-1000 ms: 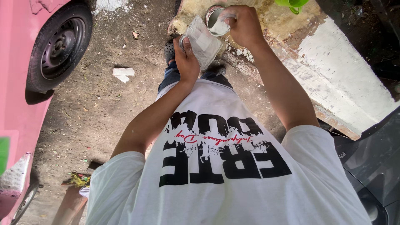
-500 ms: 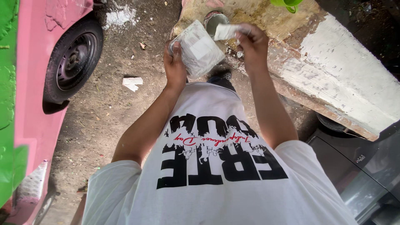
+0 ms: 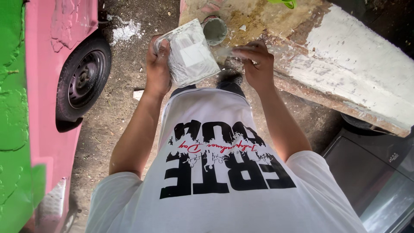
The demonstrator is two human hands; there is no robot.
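White shirt fills bottom of frame. Left hand [image 3: 158, 64] grips grey-smeared board [image 3: 189, 54] at upper centre; right hand [image 3: 256, 60] pinches blurred scraper [image 3: 228, 51] beside it. Filler already on board, small tin [image 3: 214, 30] open on ledge [image 3: 345, 64] beyond; spreading not started.

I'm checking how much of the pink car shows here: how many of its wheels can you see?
1. The wheel sits at the left, under the pink car, on the dirt ground. Others may lie outside the frame.
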